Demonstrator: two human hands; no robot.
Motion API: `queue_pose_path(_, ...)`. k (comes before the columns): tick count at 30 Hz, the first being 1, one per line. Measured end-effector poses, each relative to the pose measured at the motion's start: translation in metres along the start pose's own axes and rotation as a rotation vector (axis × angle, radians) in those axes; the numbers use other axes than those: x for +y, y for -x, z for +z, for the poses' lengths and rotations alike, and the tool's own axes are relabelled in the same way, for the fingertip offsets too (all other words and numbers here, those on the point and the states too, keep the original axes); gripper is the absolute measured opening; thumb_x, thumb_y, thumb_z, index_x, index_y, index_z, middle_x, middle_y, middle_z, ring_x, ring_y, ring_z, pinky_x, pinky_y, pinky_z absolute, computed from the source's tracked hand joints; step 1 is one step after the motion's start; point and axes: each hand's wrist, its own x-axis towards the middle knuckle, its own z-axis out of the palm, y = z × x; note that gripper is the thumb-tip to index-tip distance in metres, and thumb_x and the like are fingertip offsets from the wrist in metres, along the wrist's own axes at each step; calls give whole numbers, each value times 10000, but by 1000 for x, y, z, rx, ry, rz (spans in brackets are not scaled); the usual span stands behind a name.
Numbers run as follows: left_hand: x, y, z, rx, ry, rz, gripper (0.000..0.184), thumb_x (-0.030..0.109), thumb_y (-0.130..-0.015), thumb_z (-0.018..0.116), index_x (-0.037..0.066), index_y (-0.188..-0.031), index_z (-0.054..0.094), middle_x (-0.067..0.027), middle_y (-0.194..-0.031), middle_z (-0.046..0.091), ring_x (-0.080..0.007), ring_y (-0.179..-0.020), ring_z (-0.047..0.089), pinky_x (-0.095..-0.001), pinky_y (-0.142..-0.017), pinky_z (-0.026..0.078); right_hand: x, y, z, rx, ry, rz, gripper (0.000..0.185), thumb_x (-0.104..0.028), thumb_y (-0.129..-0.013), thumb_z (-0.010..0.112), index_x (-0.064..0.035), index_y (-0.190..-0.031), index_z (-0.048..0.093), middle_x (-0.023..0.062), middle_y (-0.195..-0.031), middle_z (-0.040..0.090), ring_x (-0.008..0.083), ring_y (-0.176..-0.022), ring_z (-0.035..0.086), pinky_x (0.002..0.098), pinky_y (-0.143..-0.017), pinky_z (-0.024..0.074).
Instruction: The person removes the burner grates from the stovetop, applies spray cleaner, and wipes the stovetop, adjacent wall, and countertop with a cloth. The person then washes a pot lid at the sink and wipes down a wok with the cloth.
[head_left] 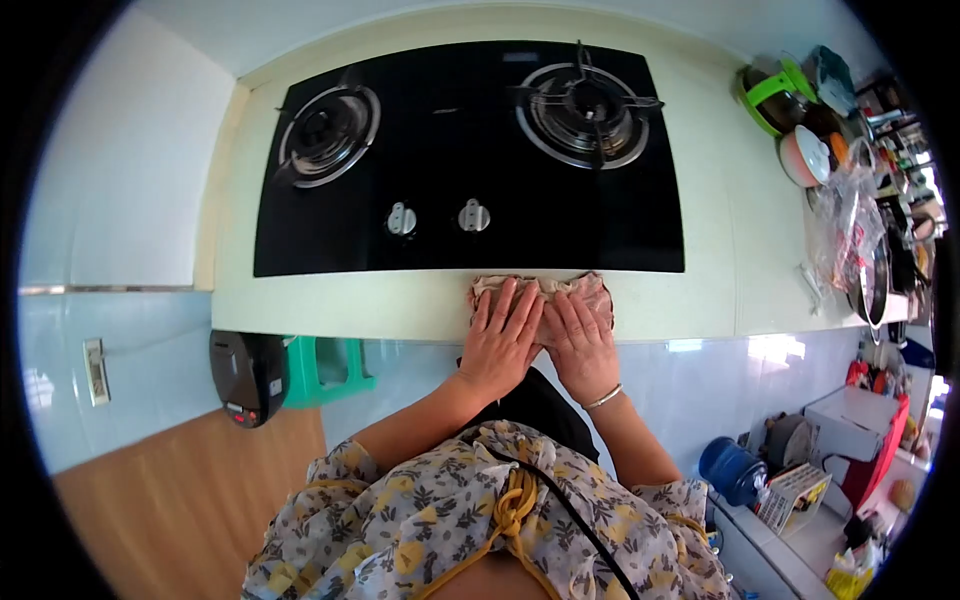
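Observation:
On the pale counter (340, 306), just in front of the black gas stove (570, 225), lies a crumpled pinkish-brown cloth (601, 292). My left hand (500, 345) rests flat on its left part, fingers stretched toward the stove. Beside it, my right hand (582, 350) presses flat on the right part, its fingers also extended. The two hands almost touch at the thumbs. Much of the cloth is hidden under them. A bracelet (604, 397) circles my right wrist.
The stove has a left burner (330, 135), a right burner (590, 110) and two knobs (474, 215). Bowls (804, 156), plastic bags (850, 215) and pans crowd the right end. Below left are a dark appliance (248, 375) and a green stool (335, 372); a blue water jug (733, 470) stands lower right.

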Motion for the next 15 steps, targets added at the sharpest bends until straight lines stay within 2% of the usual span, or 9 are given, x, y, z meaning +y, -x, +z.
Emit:
queue_pose_path(4,14,-4,4,18,17,-2,730,324,-849,648,6,-1454,390,-130,-1567,278,-365,-1467,198,-566,-1158,193,9,8,-8,-70,-9,59,553,-159,-811,610,-112,-1358,536,41,-1445,485,221,-1335,442,397,-1065,370)
queue_pose_path(8,35,-15,14,23,-2,-11,724,318,-854,641,16,-1461,386,-127,-1575,264,-366,-1472,185,-562,-1163,181,35,21,-12,-25,-25,37,582,-167,-799,620,-112,-1371,522,43,-1451,480,220,-1336,443,401,-1081,349)
queue_pose_path(12,94,-51,28,-17,-62,-44,735,321,-870,641,18,-1476,358,-118,-1579,258,-351,-1474,185,-545,-1172,154,96,49,-29,0,-11,-1,567,-152,-833,572,-114,-1395,502,53,-1469,462,213,-1359,421,397,-1109,317)
queue_pose_path(15,136,-69,45,6,-89,-117,739,315,-838,669,18,-1455,391,-122,-1568,280,-354,-1466,202,-547,-1168,172,134,65,-45,-15,-39,-55,528,-139,-872,509,-100,-1398,494,49,-1465,457,221,-1359,412,391,-1125,305)
